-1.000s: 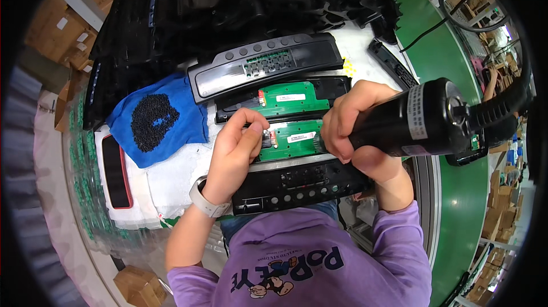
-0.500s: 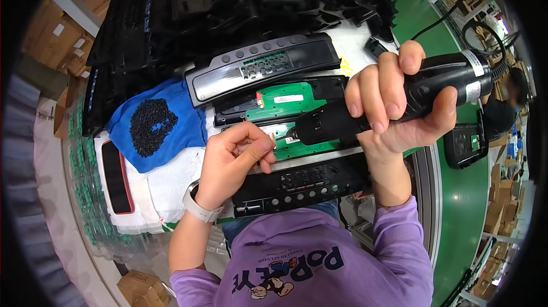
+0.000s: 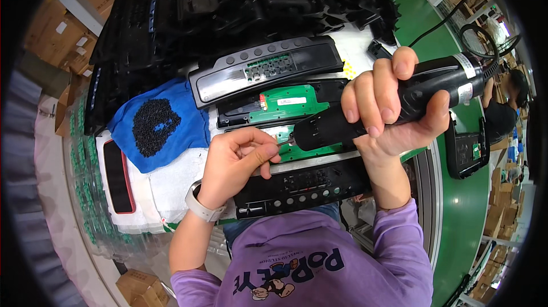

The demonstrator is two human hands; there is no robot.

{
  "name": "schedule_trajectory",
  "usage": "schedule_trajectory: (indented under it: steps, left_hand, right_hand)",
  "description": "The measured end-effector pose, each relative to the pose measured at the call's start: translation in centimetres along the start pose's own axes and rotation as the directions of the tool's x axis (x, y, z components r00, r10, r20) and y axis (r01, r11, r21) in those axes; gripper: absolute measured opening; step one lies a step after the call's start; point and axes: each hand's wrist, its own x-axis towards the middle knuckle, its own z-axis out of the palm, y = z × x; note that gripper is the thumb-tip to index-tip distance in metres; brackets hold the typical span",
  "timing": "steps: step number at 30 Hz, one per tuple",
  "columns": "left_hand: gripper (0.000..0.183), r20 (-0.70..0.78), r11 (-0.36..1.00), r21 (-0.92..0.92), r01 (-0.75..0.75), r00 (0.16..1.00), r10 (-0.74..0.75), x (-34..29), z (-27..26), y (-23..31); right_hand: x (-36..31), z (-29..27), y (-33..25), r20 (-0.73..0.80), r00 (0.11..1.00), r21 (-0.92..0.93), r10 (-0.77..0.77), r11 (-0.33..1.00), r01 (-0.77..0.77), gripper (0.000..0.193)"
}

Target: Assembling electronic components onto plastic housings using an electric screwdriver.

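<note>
My right hand (image 3: 394, 101) grips a black corded electric screwdriver (image 3: 436, 81), which tilts down to the left. Its thin bit (image 3: 285, 143) reaches the fingertips of my left hand (image 3: 237, 155). The thumb and index finger there are pinched together at the bit's tip; whatever small piece they hold is hidden. Below the screwdriver lies a green circuit board (image 3: 314, 151), partly covered by the tool and my left hand. It sits in a long black panel housing (image 3: 302, 187) with a row of round buttons, nearest my body.
Beyond lie another housing with a green board (image 3: 274, 111) and a closed black panel (image 3: 222, 78). Small black screws (image 3: 151, 135) are heaped on a blue cloth (image 3: 191, 115). A red-edged phone (image 3: 118, 175) lies left. Black housings (image 3: 240, 15) pile up behind; a cable (image 3: 439, 18) trails right.
My right hand has shifted slightly left and the screwdriver's nose has dipped. The bit's tip now meets my left fingertips, which stay pinched.
</note>
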Motion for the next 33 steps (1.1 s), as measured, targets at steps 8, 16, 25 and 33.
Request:
schedule_trajectory:
  steps: [8,16,25,33]
  left_hand:
    - [0.006,0.012,0.994,0.089,-0.062,0.998,0.061,0.2,0.2,-0.5]
    - [0.005,-0.031,0.956,0.259,-0.135,0.988,0.148,0.0,0.8,-0.6]
    - [0.033,-0.299,0.78,0.536,-0.323,0.791,0.533,-2.6,-2.4,2.3]
    - [0.031,-0.387,-0.082,0.821,0.565,0.657,0.647,-5.1,-9.7,1.0]
  right_hand:
    - [-0.2,0.4,0.5,-0.12,0.992,0.027,-0.028,0.999,0.032,0.046]
    - [0.0,1.3,0.8,-0.241,0.971,-0.031,-0.005,1.0,-0.003,0.035]
    - [-1.9,1.6,-1.4,-0.129,0.985,-0.306,0.118,0.94,-0.153,0.047]
    - [-3.5,2.6,-2.7,-0.056,0.968,-0.326,0.246,0.911,-0.251,0.049]
